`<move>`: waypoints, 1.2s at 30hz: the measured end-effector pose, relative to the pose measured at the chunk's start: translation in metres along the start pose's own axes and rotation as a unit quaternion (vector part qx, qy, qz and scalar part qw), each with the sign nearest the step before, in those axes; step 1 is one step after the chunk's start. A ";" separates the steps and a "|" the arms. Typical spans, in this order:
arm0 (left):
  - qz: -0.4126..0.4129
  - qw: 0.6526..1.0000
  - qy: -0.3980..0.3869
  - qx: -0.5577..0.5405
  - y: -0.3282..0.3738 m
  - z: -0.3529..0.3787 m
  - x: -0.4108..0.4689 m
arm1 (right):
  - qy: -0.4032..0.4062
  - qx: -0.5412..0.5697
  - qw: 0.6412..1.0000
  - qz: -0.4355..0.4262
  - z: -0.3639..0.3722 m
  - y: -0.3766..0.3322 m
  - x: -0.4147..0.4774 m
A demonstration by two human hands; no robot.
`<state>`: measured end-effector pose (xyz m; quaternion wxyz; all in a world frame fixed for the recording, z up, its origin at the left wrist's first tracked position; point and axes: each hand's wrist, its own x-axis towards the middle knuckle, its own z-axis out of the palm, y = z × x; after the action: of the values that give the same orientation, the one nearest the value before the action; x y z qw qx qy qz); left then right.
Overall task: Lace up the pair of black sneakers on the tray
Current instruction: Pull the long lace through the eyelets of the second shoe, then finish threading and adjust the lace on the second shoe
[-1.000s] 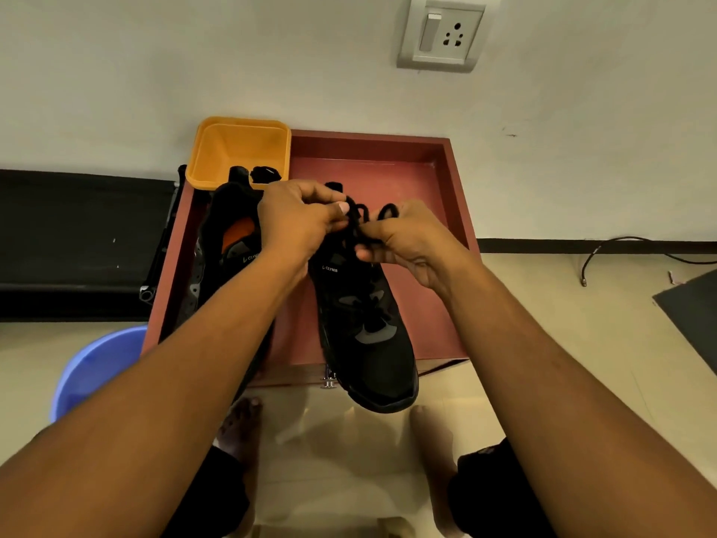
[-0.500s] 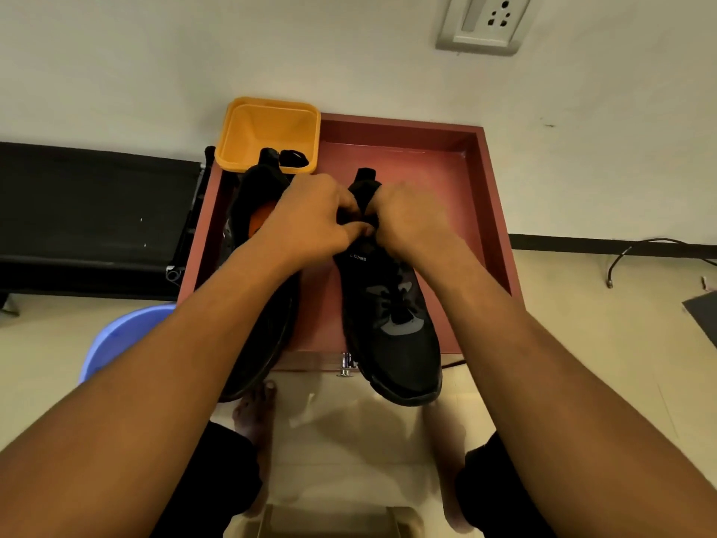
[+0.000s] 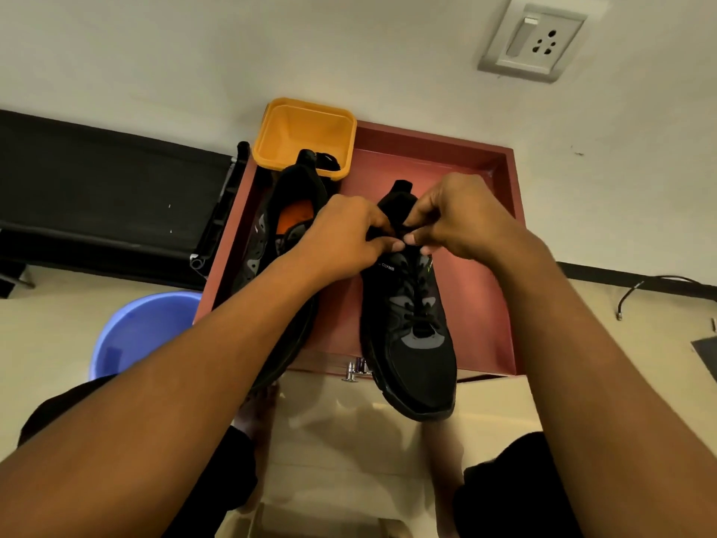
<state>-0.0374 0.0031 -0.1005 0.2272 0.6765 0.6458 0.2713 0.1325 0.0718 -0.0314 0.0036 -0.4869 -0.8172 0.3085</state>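
Note:
Two black sneakers lie in a red tray (image 3: 481, 304). The right sneaker (image 3: 417, 339) has black laces threaded up its front and its toe hangs over the tray's near edge. My left hand (image 3: 345, 236) and my right hand (image 3: 456, 215) meet at its top eyelets, and each pinches the black lace (image 3: 403, 229) with fingers curled. The left sneaker (image 3: 283, 227) shows an orange insole and lies partly under my left forearm.
An orange tub (image 3: 306, 133) stands at the tray's far left corner against the wall. A blue bucket (image 3: 143, 332) sits on the floor at the left. A black cot (image 3: 104, 200) lies further left. A cable (image 3: 659, 285) runs along the floor at the right.
The lace loops that stood above the shoe a second ago have been pulled down. Both hands have closed in together at the top of the right sneaker's tongue.

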 end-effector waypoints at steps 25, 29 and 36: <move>-0.036 0.994 0.028 -0.102 -0.015 -0.012 -0.005 | 0.104 -0.079 0.988 -0.085 0.019 0.006 0.000; -0.037 0.994 0.031 -0.099 -0.013 -0.013 -0.006 | 0.075 -0.135 0.986 -0.067 0.026 0.006 0.015; -0.024 0.997 0.060 -0.050 -0.004 -0.001 -0.009 | -0.208 -0.078 0.975 0.028 0.005 -0.005 0.006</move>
<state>-0.0412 -0.0056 -0.1027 0.2286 0.6309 0.6600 0.3378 0.1241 0.0722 -0.0346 -0.2128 -0.4338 -0.8075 0.3384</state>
